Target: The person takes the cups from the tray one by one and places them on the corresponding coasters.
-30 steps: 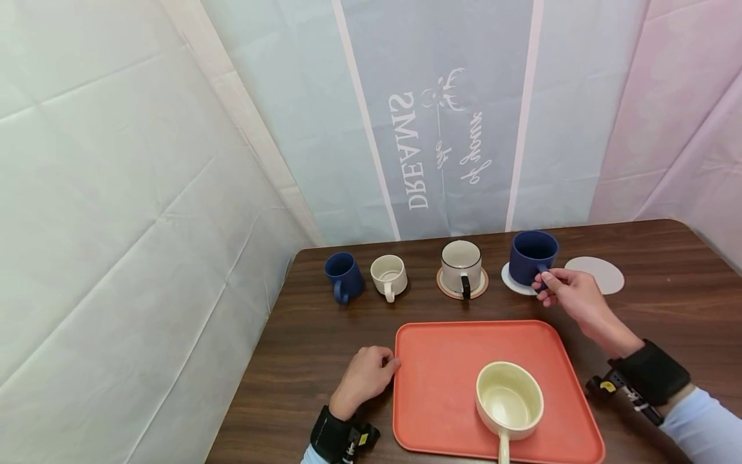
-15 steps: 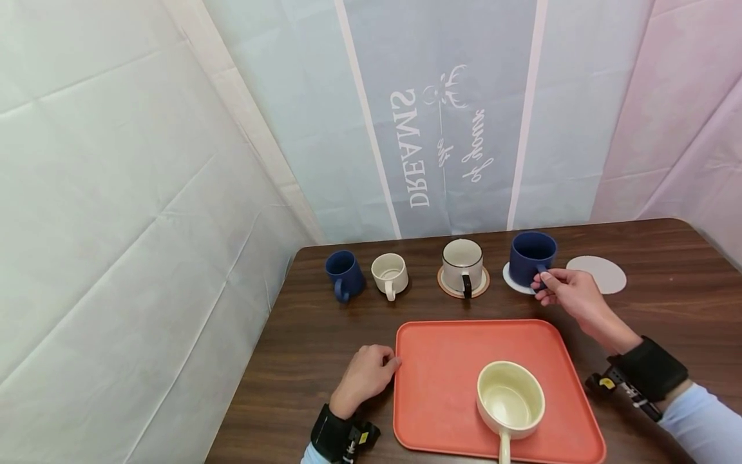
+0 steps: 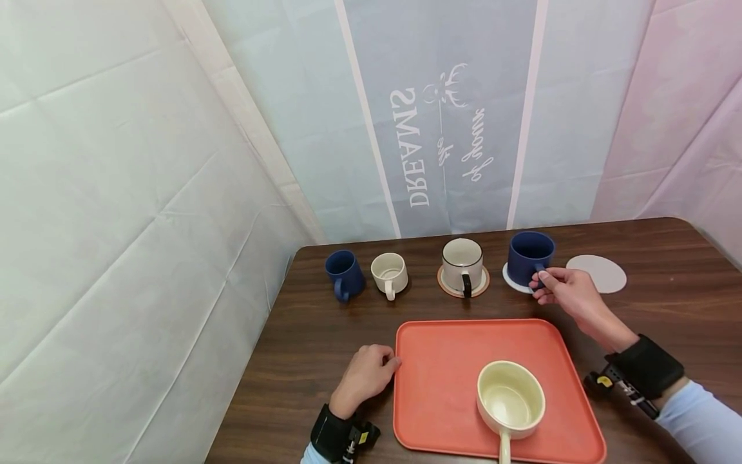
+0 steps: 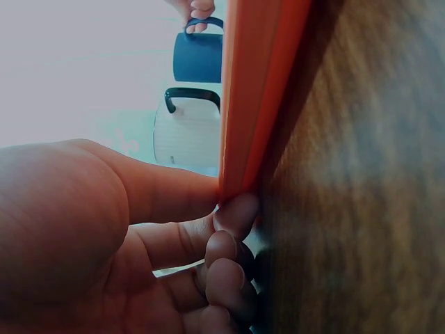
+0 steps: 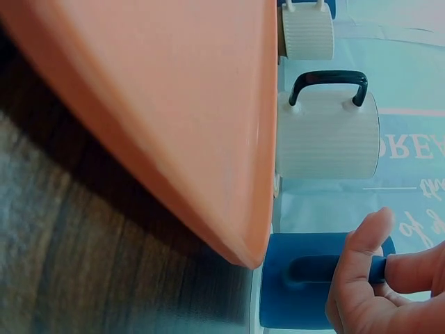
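Observation:
My right hand (image 3: 570,299) pinches the handle of a large dark blue mug (image 3: 524,258), which sits upright on a white coaster (image 3: 513,284) at the back right. In the right wrist view, thumb and fingers close about that blue mug's handle (image 5: 313,269). My left hand (image 3: 365,374) is at the left edge of an orange-red tray (image 3: 435,386). Seen from the left wrist, its thumb and curled fingers meet on the tray's rim (image 4: 247,125). On the tray stands a pale yellow pot (image 3: 510,399) with its handle toward me.
Left of the held mug, a white mug (image 3: 462,264) with a black handle rests on a coaster (image 3: 445,288). Farther left stand a small cream cup (image 3: 389,274) and a smaller blue mug (image 3: 344,274). A bare white coaster (image 3: 603,274) lies right. Fabric (image 3: 464,129) hangs behind the table.
The right hand has shifted the large blue mug very slightly left on its coaster. The left hand and tray have stayed in place.

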